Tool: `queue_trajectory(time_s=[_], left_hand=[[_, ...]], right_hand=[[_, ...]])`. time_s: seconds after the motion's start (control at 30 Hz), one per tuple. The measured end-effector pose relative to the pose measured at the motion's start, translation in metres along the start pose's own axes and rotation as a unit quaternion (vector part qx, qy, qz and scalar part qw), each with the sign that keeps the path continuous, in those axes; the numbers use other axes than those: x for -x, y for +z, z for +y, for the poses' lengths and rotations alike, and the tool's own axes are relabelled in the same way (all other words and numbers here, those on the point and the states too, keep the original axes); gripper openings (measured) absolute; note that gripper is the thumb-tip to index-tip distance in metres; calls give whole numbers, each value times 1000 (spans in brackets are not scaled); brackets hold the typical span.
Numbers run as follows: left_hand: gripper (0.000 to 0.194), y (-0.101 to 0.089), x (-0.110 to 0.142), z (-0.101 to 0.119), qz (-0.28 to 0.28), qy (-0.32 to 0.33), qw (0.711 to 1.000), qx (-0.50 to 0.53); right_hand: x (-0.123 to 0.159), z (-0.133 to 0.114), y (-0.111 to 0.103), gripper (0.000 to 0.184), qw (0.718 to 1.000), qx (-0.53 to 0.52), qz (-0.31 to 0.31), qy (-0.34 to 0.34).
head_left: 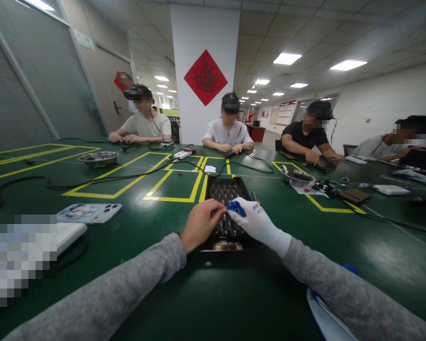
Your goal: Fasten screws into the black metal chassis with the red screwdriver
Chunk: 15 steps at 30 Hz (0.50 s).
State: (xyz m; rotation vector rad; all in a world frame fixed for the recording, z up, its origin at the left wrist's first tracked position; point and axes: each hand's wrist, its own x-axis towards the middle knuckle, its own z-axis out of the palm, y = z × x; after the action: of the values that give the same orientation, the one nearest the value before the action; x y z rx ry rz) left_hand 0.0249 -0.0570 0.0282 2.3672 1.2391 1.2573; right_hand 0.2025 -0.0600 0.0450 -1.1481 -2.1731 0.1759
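My left hand point(203, 221) is bare, with thumb and forefinger pinched together. My right hand point(258, 221) wears a white glove with blue-coated fingertips, also closed in a pinch. The two sets of fingertips meet, or nearly so, above a black tray point(208, 190). Whatever lies between them is too small or hidden to make out. Rows of small dark shiny shapes fill the tray. At its near end shows a brownish-gold strip point(227, 246). Just behind my gloved hand stands out a thin metal rod point(254, 195) with some red near it.
A phone point(90, 213) and a white device lie at left. Metal bowls point(98, 158) stand left and right, the right bowl point(297, 176) beside black gear point(323, 187). Black cables point(135, 171) cross the green table point(145, 289), which bears yellow tape outlines. Several people sit opposite.
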Motion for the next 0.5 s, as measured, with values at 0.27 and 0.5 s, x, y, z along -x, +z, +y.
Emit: queue_trajectory(time_s=[0.27, 0.5], left_hand=[[24, 4, 1, -2, -5, -20, 999, 40], [43, -5, 1, 7, -67, 17, 987, 142]], right_hand=[[-8, -4, -18, 17, 992, 21, -117, 51], [-10, 1, -38, 23, 914, -107, -341, 193]])
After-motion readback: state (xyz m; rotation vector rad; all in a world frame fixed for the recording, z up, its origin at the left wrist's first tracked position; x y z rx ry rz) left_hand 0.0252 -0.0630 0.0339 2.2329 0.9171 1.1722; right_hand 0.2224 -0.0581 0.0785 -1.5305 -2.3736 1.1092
